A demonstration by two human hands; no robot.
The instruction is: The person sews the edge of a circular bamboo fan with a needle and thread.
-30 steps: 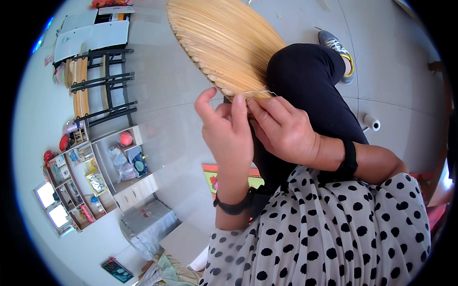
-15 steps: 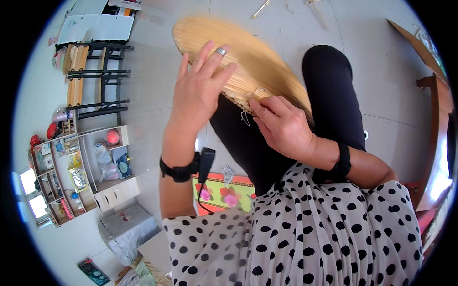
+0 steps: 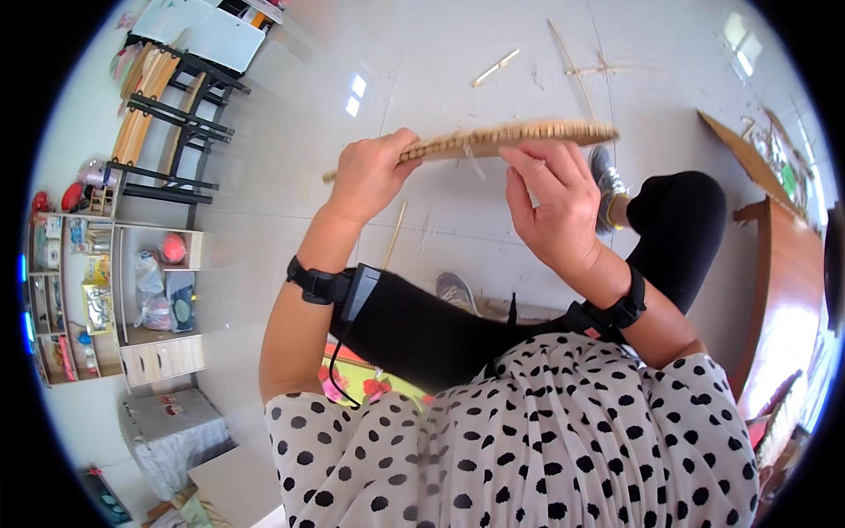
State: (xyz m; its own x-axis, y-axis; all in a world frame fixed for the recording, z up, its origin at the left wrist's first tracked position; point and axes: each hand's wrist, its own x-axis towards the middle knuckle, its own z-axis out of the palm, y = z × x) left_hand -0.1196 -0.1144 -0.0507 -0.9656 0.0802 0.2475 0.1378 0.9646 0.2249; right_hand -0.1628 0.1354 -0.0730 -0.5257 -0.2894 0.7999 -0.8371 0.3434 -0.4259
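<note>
A tan disc-like panel of thin stalks [image 3: 519,135] is held up over the floor, seen nearly edge-on, its cut stalk ends showing along the rim. My left hand [image 3: 374,172] is closed round its left part; a short bit of the panel sticks out beyond the knuckles. My right hand [image 3: 559,198] is by the near side, fingers bent and the thumb apart from them. Its fingertips are at or just below the rim; contact is hard to tell. A pale loose thread [image 3: 476,167] hangs from the panel between my hands.
Loose stalks [image 3: 495,68] and scraps lie on the tiled floor ahead. A wooden table [image 3: 779,273] and a cardboard sheet [image 3: 748,163] are at the right. On the left stand folded black-framed stools [image 3: 180,123] and a shelf unit [image 3: 132,282]. A floral seat [image 3: 352,374] shows below.
The panel has tilted from showing its broad face to nearly edge-on and has lifted off my lap. My left hand now grips its end; my right hand has moved up and its thumb has parted.
</note>
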